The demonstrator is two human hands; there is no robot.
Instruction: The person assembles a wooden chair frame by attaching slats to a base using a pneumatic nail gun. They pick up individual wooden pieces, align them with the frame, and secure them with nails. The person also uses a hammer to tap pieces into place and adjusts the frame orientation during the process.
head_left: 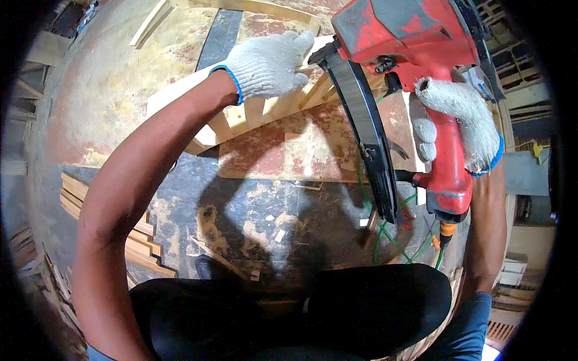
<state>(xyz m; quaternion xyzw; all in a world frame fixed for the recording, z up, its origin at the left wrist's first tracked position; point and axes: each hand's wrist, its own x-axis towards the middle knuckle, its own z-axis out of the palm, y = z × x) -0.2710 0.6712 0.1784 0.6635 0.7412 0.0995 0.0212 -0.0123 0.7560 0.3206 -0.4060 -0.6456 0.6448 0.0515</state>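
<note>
My right hand (pixel 466 120), in a white knitted glove with a blue cuff, is wrapped round the handle of a red and black nail gun (pixel 409 45). The gun's long dark magazine (pixel 361 132) slants down toward me, and its nose is close to the fingers of my left hand (pixel 265 63). Gloved the same way, that hand grips the top of a pale wooden frame (pixel 208 133), its thumb on the near side and its fingers toward the far side. An orange fitting (pixel 447 229) joins the gun's base to a hose.
Several wooden strips (pixel 141 246) are stacked at the left. Another wooden piece (pixel 150 23) lies at the far left of the worn work surface (pixel 90 108). A green hose (pixel 394 243) trails over the floor at the right, among wood scraps (pixel 280 235).
</note>
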